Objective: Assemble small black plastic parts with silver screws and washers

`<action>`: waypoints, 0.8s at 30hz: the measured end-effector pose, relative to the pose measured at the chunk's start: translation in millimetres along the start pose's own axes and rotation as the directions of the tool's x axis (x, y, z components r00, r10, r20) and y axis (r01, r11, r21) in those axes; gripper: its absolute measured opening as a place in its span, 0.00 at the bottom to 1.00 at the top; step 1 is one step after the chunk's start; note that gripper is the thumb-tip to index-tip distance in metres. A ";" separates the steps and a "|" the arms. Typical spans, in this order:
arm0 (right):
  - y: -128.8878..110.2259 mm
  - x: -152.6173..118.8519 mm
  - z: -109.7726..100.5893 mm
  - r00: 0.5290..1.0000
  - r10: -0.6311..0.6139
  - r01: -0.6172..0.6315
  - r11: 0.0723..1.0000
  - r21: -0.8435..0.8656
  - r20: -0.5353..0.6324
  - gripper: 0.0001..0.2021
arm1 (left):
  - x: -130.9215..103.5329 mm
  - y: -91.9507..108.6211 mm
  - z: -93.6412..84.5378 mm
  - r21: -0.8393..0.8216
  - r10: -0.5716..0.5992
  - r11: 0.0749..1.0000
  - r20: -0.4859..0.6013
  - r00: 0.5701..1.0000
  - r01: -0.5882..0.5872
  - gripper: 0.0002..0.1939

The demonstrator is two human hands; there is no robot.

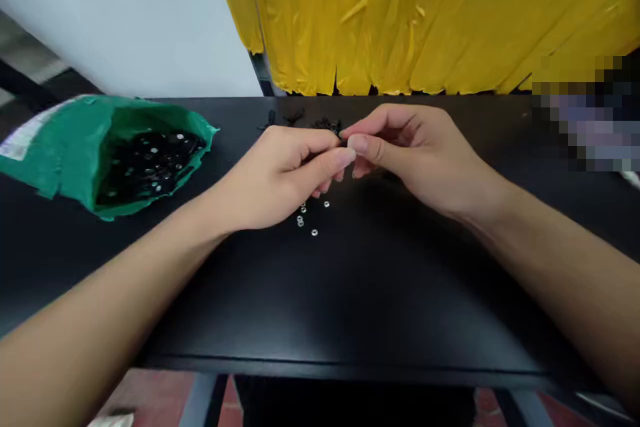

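Note:
My left hand (295,170) and my right hand (410,150) meet over the black table, thumbs and forefingers pinched together. Between their fingertips a small black part (343,142) barely shows; the fingers hide most of it. Just below my left fingers lie several small shiny metal rings, perhaps nuts, one of them (315,232) nearest to me. Behind the hands, small black pieces (293,117) are scattered, with a little heap of them (325,124) partly covered by my fingers.
To the left, a torn green bag (75,147) lies with its mouth towards the hands, full of small black pieces (155,163) with shiny bits. Yellow plastic sheeting (380,20) hangs behind the black table (350,307), beside a white panel (150,20). A blurred patch covers the right edge.

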State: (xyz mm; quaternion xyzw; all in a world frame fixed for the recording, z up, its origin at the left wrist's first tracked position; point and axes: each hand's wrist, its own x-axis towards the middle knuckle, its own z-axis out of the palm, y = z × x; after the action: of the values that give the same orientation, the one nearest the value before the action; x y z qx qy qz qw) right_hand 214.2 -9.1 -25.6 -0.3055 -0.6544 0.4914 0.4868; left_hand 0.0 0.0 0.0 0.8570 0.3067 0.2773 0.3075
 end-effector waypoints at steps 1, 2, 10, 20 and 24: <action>-1.0 0.2 -0.1 1.000 -0.008 0.008 1.000 -0.011 0.007 0.11 | -0.3 0.5 -0.8 0.004 0.001 1.000 0.016 1.000 -0.001 0.19; -2.0 0.4 -0.1 1.000 -0.014 0.015 1.000 -0.019 0.014 0.12 | -0.6 1.0 -1.5 0.004 0.000 1.000 0.029 1.000 -0.001 0.18; -8.6 0.3 -1.5 1.000 -0.008 0.009 0.999 -0.041 0.027 0.13 | 0.4 -1.8 -2.5 -0.094 -0.035 0.995 -0.014 0.999 0.033 0.23; 3.6 -2.3 3.9 1.000 -0.014 0.014 0.997 0.081 -0.005 0.07 | -0.1 -5.2 3.6 -0.049 0.029 0.998 -0.059 0.998 -0.032 0.22; 1.8 -2.5 11.7 0.993 -0.105 0.110 0.990 0.093 -0.062 0.08 | 0.0 -3.1 5.7 -0.089 0.055 0.994 -0.086 0.995 -0.063 0.22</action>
State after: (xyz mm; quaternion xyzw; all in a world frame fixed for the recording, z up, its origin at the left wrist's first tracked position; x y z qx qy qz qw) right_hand 203.9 -14.8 -28.7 -0.2600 -0.6313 0.4864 0.5452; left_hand 2.7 -0.1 -5.9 0.8385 0.2809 0.3355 0.3249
